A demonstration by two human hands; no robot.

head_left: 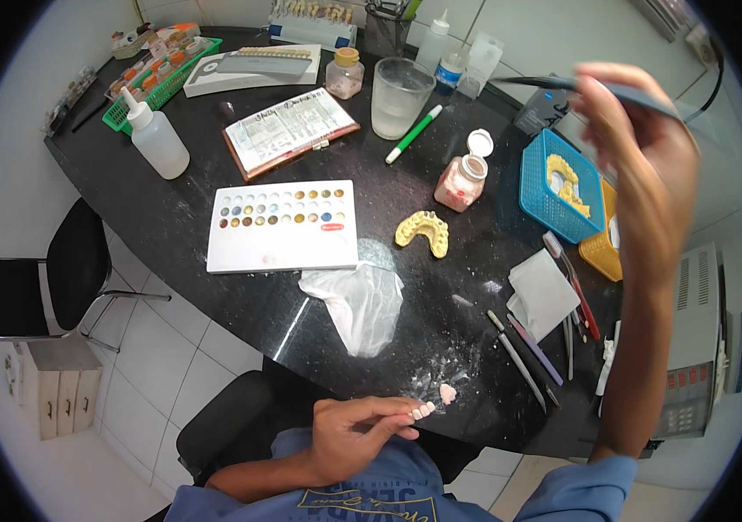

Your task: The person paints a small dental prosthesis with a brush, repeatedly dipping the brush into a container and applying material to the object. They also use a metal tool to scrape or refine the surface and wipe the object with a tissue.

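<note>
Low in front of me, my left hand pinches a short row of tooth-coloured dental crowns between thumb and fingertips. Just beyond them, a small pinkish lump lies among white powder on the black table. My right hand is raised at the upper right, blurred by motion, its fingers closed round a dark slender tool. What kind of tool it is I cannot make out. A yellow dental arch model stands mid-table, with an open jar of pink powder behind it.
A white palette of coloured wells lies left of centre, beside a crumpled white cloth. Slim hand tools and a paper pad lie right. Farther back are a blue basket, a glass of liquid and a squeeze bottle.
</note>
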